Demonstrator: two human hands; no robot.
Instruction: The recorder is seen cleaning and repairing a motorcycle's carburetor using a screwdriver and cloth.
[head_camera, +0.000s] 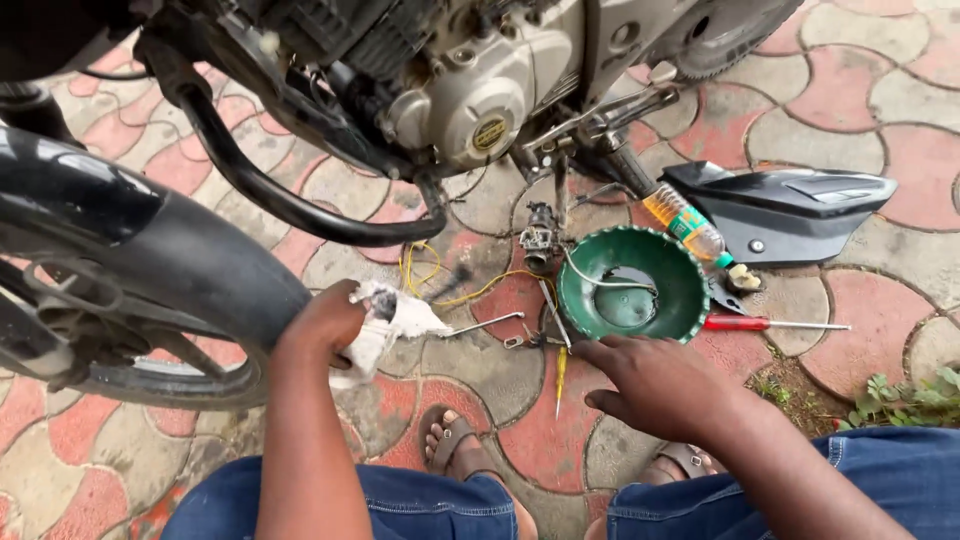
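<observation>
Squatting on the red and grey paving, we look down at our two hands and a green bowl (632, 285) on the ground in front of us. Our left hand (325, 325) is curled tight around a dirty white rag (385, 325), well off to one side of the green bowl and close to the black front tyre (190, 275). Our right hand (655, 385) is loose and spread a little, with one finger pointing just beside the near rim of the green bowl; it holds nothing. A yellow screwdriver (560, 380) lies just beside that pointing finger. A red screwdriver (765, 323) lies at the bowl's other side. A small metal engine part (538, 240) sits just past the bowl, under the motorbike engine (470, 90). A plastic bottle (685, 225) with yellow liquid lies touching the bowl's far rim, and a black plastic cover (790, 205) lies behind the bottle. A thin wire (600, 280) hangs into the bowl.
</observation>
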